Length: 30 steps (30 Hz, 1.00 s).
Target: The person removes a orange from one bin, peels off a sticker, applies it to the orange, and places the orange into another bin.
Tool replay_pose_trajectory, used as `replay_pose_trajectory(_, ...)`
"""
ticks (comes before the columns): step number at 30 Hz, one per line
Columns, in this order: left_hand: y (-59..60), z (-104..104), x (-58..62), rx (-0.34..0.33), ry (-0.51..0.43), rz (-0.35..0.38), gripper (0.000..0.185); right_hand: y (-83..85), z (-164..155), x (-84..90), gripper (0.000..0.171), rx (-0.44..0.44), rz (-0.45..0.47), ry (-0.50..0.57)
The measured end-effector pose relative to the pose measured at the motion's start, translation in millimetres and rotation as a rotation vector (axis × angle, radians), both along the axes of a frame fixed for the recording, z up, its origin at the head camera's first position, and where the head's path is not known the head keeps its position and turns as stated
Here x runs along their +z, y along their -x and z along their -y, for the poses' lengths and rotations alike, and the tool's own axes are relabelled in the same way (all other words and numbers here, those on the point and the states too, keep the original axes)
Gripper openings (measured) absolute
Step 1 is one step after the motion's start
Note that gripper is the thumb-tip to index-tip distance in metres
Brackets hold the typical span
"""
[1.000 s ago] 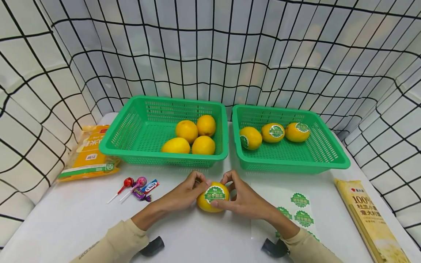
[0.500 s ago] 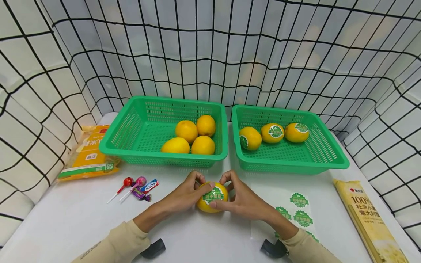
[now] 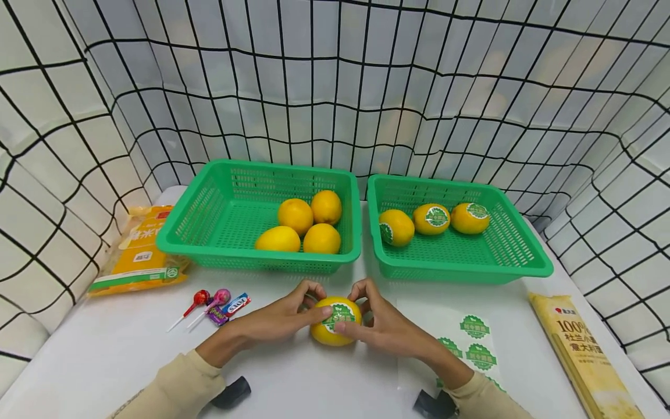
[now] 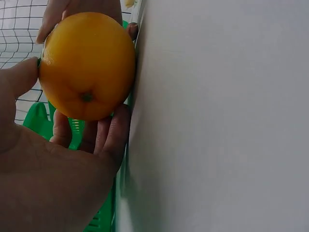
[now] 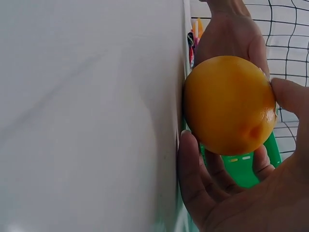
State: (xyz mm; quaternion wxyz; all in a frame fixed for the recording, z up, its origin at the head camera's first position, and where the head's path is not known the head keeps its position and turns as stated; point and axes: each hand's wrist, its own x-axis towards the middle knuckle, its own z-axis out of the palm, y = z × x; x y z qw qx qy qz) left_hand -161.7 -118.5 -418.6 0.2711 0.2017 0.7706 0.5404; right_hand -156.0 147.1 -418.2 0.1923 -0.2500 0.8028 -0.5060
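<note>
Orange (image 3: 335, 321) is still being cupped on the surface (image 3: 115, 349), barely shifted; left hand (image 3: 272, 320) and right hand (image 3: 384, 323) are curled around it, thumbs pressing the green sticker (image 3: 338, 314).

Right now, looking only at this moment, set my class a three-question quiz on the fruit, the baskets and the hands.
1. True or false: the lemon rests on the table between the left hand and right hand.
2. How many labelled lemons lie in the right basket? A two, B three, C four.
3. Fill in: the lemons in the left basket carry no ____.

Key: 1 true; 2 B; 3 sticker, unlike the green sticker on the held lemon.
</note>
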Motion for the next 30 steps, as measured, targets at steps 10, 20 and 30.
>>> replay_pose_trajectory(10,-9.2,-5,-7.2,-0.048,-0.041,-0.002,0.046,-4.8,-11,-5.2,0.034,0.085,0.104,0.038)
replay_pose_trajectory(20,-7.8,-3,-8.9,-0.023,-0.037,-0.016,0.046,1.6,-4,-10.8,0.026,0.059,0.11,0.028)
replay_pose_trajectory(30,-1.7,-3,-4.0,-0.028,-0.043,-0.047,0.046,7.9,-2,-4.5,0.025,-0.003,0.074,-0.011)
